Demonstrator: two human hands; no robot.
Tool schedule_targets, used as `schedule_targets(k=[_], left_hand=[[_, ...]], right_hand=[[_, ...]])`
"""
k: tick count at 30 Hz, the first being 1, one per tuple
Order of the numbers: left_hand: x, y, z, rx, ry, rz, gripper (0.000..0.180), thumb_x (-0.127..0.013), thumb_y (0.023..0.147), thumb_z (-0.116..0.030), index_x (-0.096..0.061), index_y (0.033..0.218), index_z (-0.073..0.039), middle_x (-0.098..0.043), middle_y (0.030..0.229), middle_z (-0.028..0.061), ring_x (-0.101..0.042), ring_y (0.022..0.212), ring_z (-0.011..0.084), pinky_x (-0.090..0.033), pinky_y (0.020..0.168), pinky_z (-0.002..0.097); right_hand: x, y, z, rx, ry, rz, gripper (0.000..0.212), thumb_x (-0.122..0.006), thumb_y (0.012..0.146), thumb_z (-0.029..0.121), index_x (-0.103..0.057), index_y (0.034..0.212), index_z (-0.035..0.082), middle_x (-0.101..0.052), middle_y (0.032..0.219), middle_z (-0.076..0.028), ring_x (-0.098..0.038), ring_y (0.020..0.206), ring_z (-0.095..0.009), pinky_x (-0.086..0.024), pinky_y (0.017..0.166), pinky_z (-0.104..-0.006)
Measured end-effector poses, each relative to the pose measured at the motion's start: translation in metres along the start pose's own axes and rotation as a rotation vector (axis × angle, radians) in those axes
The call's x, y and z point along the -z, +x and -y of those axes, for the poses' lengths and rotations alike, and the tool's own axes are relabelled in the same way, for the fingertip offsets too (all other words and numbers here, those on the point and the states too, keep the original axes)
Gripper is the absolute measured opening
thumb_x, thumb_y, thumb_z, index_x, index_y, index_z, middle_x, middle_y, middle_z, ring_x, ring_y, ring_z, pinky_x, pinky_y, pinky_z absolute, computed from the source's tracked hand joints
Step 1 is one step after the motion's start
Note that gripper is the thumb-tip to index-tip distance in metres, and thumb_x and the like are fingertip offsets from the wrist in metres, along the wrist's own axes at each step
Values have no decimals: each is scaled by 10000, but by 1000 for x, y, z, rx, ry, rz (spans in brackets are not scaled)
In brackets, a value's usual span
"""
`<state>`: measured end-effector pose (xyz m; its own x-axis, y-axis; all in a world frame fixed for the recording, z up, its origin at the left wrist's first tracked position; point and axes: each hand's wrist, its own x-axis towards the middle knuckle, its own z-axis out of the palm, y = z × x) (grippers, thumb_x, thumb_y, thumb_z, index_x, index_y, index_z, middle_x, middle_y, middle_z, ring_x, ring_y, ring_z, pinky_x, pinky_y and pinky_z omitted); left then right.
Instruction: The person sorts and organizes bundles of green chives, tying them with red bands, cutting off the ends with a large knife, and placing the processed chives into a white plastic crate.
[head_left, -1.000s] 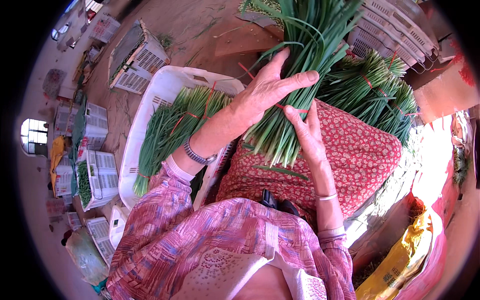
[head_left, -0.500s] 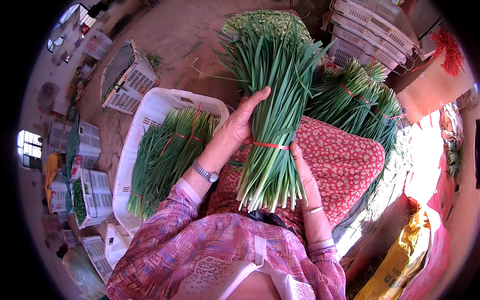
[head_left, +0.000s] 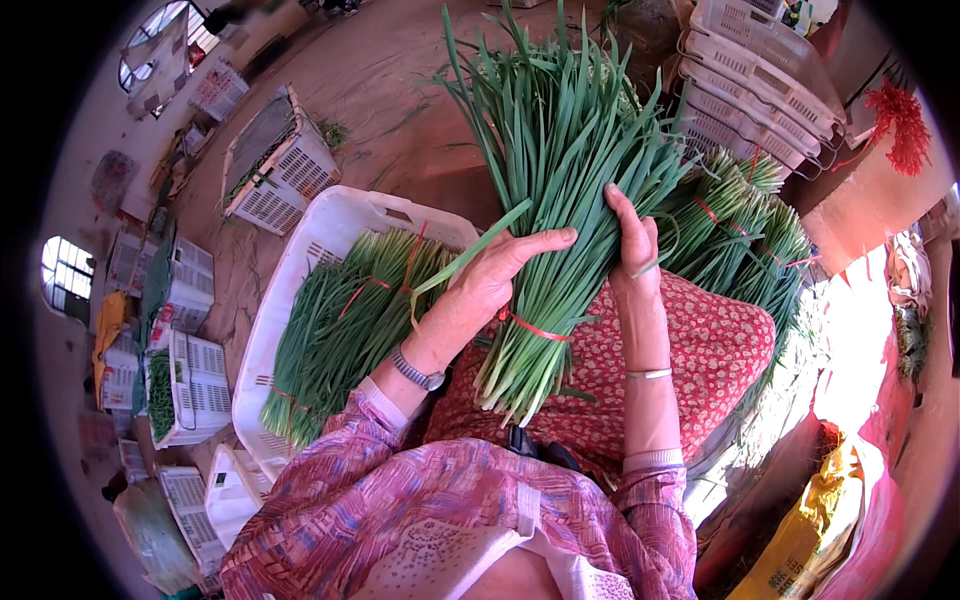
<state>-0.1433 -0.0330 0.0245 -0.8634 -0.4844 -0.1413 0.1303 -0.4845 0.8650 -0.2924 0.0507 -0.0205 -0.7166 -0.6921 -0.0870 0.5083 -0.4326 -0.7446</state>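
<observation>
A thick bunch of garlic chives stands tilted in front of me, pale cut ends low and green leaves fanned out at the top. A red tie circles it near its lower part. My left hand is closed around its left side just above the tie, thumb across the front. Against the right side, higher up, my right hand grips the leaves; its other fingers are partly hidden. One loose leaf sticks out over my left hand. Beneath the bunch is a red flowered cloth over my lap.
Left of me, a white crate holds tied chive bunches. More tied bunches lie at the right, below stacked crates. Red ties hang at the far right. A yellow sack lies lower right.
My right hand has moved up from beside the tie to the leaves. My left hand has shifted lower along the bunch. The tie now slants, and a loose leaf sticks out leftward.
</observation>
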Motion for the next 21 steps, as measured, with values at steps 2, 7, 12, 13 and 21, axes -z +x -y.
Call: schedule_targets(k=[2, 7, 12, 13, 21], left_hand=[[6, -2, 3, 22, 26, -12, 490, -751, 829, -31, -595, 1294, -37, -685, 1171, 87, -665, 1036, 175, -534, 947, 343], [18, -11, 16, -48, 21, 18, 457, -745, 843, -62, -603, 1277, -40, -689, 1158, 71, -663, 1028, 165, -531, 938, 325], [40, -3, 35, -65, 103, 58, 429, -730, 857, -76, -612, 1267, -32, -690, 1154, 66, -653, 1061, 142, -517, 951, 305], [30, -4, 28, 12, 11, 52, 424, -725, 859, -76, -614, 1266, -29, -690, 1148, 65, -651, 1065, 137, -517, 950, 304], [11, -2, 8, -177, 461, 72, 391, -710, 873, -143, -582, 1224, -29, -634, 1107, 44, -587, 1028, 87, -476, 882, 260]], right_hand=[[15, 12, 5, 102, 29, -125, 466, -747, 878, 199, -557, 1239, -28, -666, 1142, -101, -651, 983, -196, -539, 854, -318], [69, 30, 62, 497, -99, -369, 571, -714, 916, 191, -445, 1380, -6, -599, 1243, -133, -621, 1027, -207, -532, 871, -324], [1, -23, 80, 912, -973, -118, 427, -708, 896, 116, -579, 1302, 84, -614, 1148, -65, -597, 846, -120, -514, 716, -283], [-15, -34, 77, 895, -1149, 26, 424, -724, 864, 99, -613, 1272, 120, -619, 1103, -50, -605, 809, -133, -517, 693, -296], [-69, -33, 46, 956, -1434, 469, 136, -685, 866, 141, -667, 998, 111, -595, 992, -41, -665, 830, -249, -546, 649, -341]])
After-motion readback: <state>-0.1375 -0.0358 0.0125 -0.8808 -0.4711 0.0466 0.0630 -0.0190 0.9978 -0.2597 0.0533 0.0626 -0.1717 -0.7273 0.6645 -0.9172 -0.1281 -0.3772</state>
